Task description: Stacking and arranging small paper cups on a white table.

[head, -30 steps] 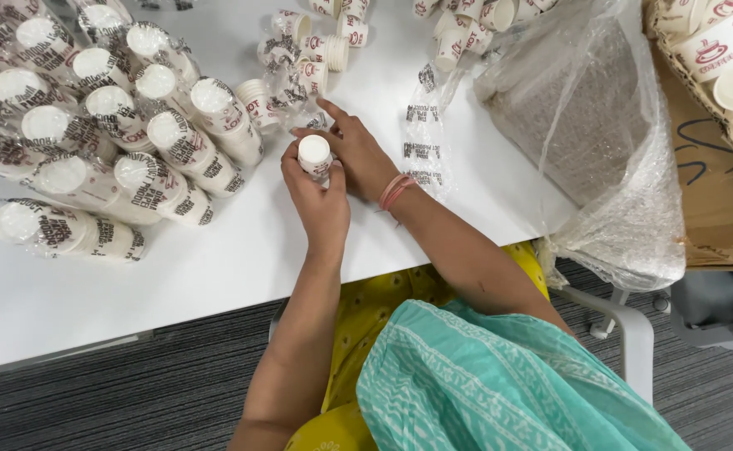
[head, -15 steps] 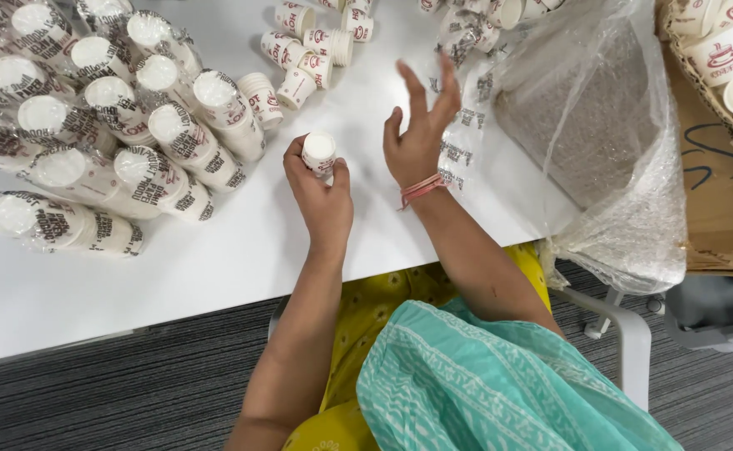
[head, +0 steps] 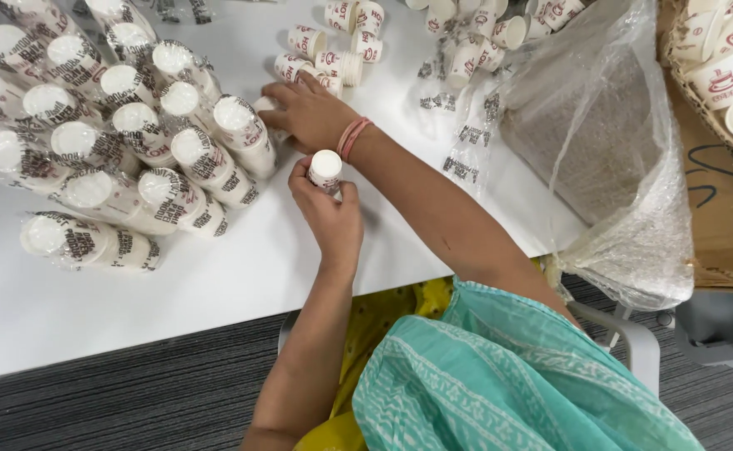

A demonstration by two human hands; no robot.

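Centrally, near the table's middle:
Left hand (head: 331, 219): closed around a small stack of paper cups (head: 326, 169), held upright just above the white table (head: 216, 276).
Right hand (head: 310, 113): laid flat, fingers extended, touching a wrapped cup sleeve (head: 245, 134) at the edge of the pile in the upper left.
Wrist: pink bangles (head: 352, 137) are worn.
Upper right: a clear plastic bag (head: 609, 159) is slumped.
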